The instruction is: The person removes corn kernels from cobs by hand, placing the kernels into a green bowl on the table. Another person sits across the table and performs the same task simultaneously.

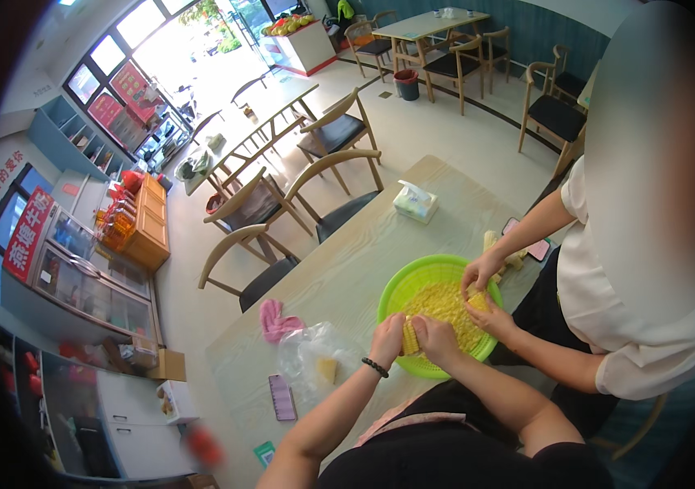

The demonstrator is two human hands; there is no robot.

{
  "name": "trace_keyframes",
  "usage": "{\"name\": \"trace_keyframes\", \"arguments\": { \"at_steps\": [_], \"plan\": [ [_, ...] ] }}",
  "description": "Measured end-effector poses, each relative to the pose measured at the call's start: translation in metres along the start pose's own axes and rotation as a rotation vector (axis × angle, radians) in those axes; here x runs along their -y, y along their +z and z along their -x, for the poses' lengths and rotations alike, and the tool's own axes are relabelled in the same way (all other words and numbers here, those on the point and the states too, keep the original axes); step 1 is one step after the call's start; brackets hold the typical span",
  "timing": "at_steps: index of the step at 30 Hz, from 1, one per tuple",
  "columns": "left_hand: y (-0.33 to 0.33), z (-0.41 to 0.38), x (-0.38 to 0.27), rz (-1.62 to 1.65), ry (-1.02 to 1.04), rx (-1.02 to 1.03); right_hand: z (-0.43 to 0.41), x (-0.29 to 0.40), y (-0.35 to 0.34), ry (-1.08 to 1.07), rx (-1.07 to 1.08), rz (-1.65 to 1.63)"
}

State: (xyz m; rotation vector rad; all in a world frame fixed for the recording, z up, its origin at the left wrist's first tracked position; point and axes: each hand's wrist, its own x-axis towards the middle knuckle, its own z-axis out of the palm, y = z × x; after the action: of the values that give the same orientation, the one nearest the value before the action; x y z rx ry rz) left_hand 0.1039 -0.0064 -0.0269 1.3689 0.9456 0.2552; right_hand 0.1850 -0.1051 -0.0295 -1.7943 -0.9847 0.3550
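A lime-green plastic colander (397, 287) stands near the table's edge, holding many loose yellow corn kernels (439, 305). Over its near left side, my left hand (389, 338) grips an ear of corn (410, 336). My right hand (436, 340) is closed around the other side of the same ear, thumb against the kernels. A dark beaded bracelet circles my left wrist. Across the colander, a co-worker's two hands (487, 312) hold another piece of corn (478, 301). Several pale corn cobs (513, 257) lie on the table behind the colander.
On the wooden table (347, 275) are a tissue pack (416, 202), a pink cloth (277, 320), a clear plastic bag (307, 351) with a yellowish piece in it, and a phone (282, 397). Another phone (538, 249) lies beside the cobs. The co-worker sits close on the right; chairs stand opposite.
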Motion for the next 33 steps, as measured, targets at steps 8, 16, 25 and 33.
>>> {"name": "trace_keyframes", "arguments": {
  "at_steps": [8,16,25,33],
  "plan": [
    [0.000,0.000,0.008,0.193,-0.054,-0.033,-0.005,-0.003,0.001,0.161,0.019,-0.252],
    [-0.003,-0.007,0.016,0.194,0.170,-0.061,-0.010,0.025,0.003,0.201,0.026,-0.095],
    [0.000,0.000,-0.014,0.274,-0.027,0.044,-0.014,0.002,0.000,0.207,-0.013,-0.255],
    [0.006,-0.003,-0.011,0.051,0.164,-0.111,-0.011,0.015,0.010,0.167,-0.033,0.031]
  ]
}}
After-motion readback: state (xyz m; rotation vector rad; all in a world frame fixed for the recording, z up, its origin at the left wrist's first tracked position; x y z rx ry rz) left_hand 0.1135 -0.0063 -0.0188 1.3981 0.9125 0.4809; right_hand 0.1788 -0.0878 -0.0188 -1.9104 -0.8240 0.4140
